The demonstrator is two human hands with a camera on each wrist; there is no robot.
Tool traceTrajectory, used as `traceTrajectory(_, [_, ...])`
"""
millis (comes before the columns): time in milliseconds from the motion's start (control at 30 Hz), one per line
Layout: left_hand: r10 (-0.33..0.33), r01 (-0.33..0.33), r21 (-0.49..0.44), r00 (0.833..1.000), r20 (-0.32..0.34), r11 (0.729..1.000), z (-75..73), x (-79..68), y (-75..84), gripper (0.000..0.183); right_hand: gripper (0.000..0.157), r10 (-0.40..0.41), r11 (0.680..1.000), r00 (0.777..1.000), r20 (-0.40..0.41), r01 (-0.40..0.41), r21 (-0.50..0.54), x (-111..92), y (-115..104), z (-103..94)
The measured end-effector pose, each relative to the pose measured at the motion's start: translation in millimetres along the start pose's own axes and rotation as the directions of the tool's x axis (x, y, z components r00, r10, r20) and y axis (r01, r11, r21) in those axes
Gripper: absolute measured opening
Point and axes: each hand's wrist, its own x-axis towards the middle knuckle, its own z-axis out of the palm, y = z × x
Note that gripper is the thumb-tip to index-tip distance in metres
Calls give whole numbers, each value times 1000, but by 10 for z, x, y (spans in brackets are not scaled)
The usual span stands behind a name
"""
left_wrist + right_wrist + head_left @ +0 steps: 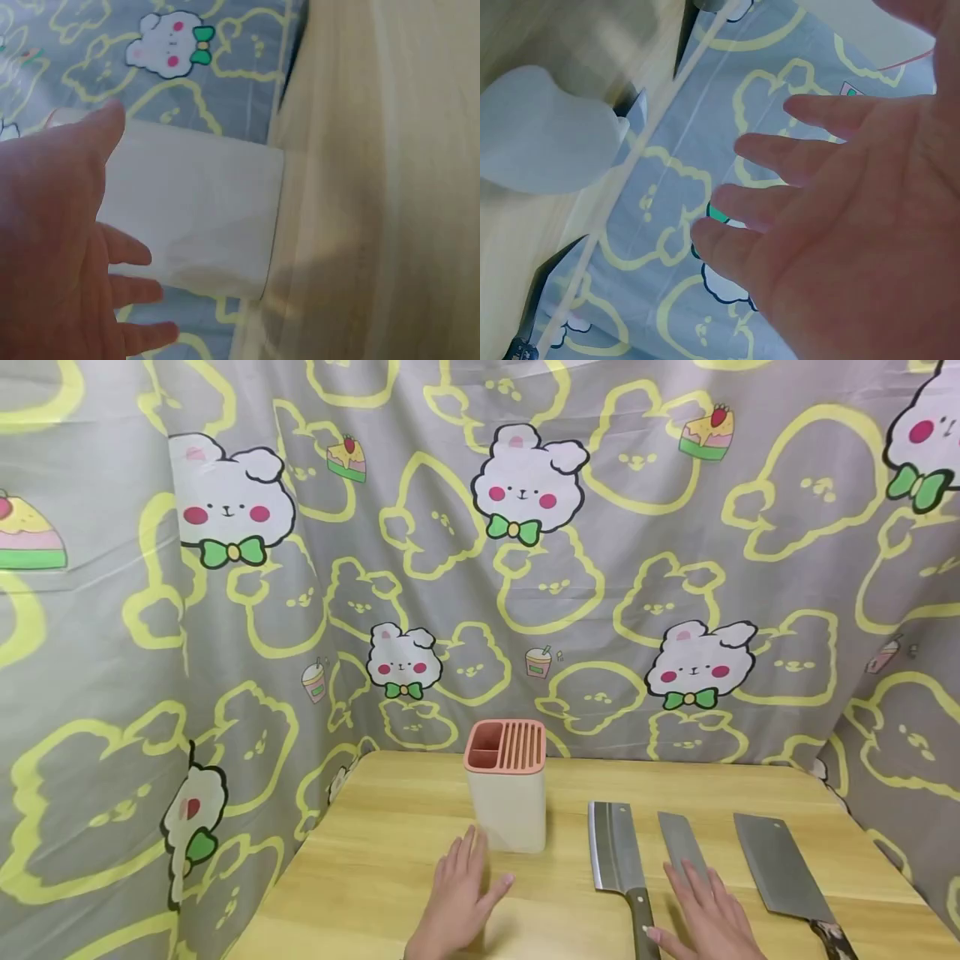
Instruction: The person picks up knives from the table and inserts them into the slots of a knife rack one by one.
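A cream knife block (508, 814) with a salmon-pink slotted top stands upright toward the back of the table. My left hand (459, 893) is in front of its lower left side, fingers extended and thumb spread; whether it touches the block is unclear. In the left wrist view the hand (56, 240) holds nothing before the block's white wall (195, 202). My right hand (708, 914) hovers with spread fingers over the middle knife (681, 839), hiding its handle. To its left lies a cleaver (617, 847) with a dark handle; to its right, a broader cleaver (780, 864) with a patterned handle.
The wooden table (375, 860) has light grain and meets a grey patterned curtain (450, 593) at the back and sides. In the right wrist view, a pale rounded object (547, 135) sits close to the camera; its kind is unclear.
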Motion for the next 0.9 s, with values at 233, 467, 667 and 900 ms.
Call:
traceTrajectory(233, [-155,150,-269,988,2,951,-231,242,-29,76,80,-27,999,988,155,24,21,77,-36,-268])
traceTrajectory(467, [-262,244,-499,964,34,831,-565,513,-212,80,75,-11,998,969,247,-4,61,42,-15,-423])
traceTrajectory(667, [-289,271,-633,954,78,726,-715,824,-391,87,67,-39,995,945,325,6,102,-10,37,-470])
traceTrajectory(900, [-252,279,-715,956,147,641,-781,1047,-355,82,63,-133,990,927,351,110,85,-90,92,-468])
